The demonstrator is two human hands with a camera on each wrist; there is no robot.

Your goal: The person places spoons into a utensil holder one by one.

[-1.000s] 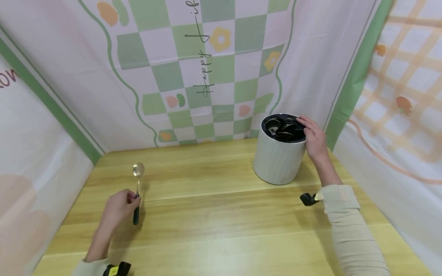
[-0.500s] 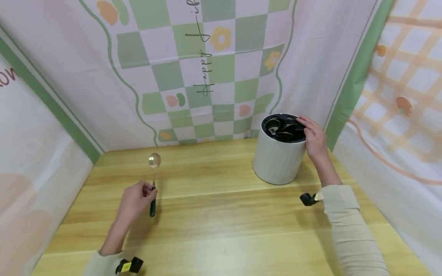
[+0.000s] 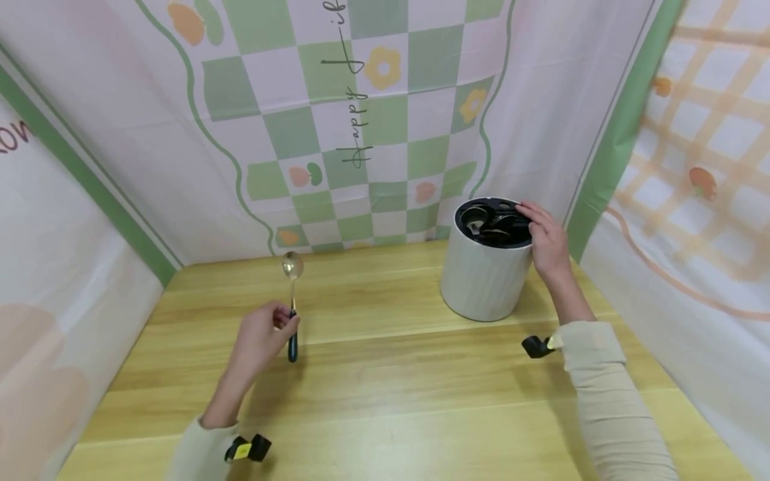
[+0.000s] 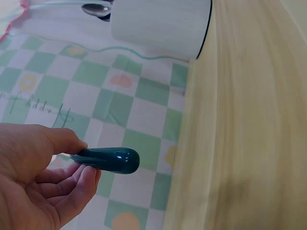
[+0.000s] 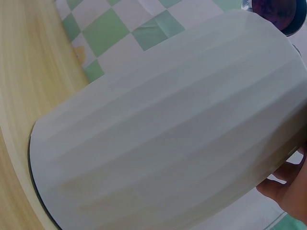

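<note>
In the head view my left hand pinches a long spoon by its dark green handle, the metal bowl pointing to the back. It is held over the left part of the table. The left wrist view shows the rounded end of the spoon's handle between thumb and fingers. At the right stands a white ribbed utensil holder with a black top insert. My right hand grips its right rim, fingertips over the edge. Bent fingers lie along the holder's side in the right wrist view.
Several dark spoons or ladles sit in the holder's top. A wooden table lies under everything, its back edge against a checked green and white cloth. More printed cloth hangs on both sides.
My left hand has moved right and toward the back of the table, carrying the spoon. My right hand and the utensil holder have stayed in place.
</note>
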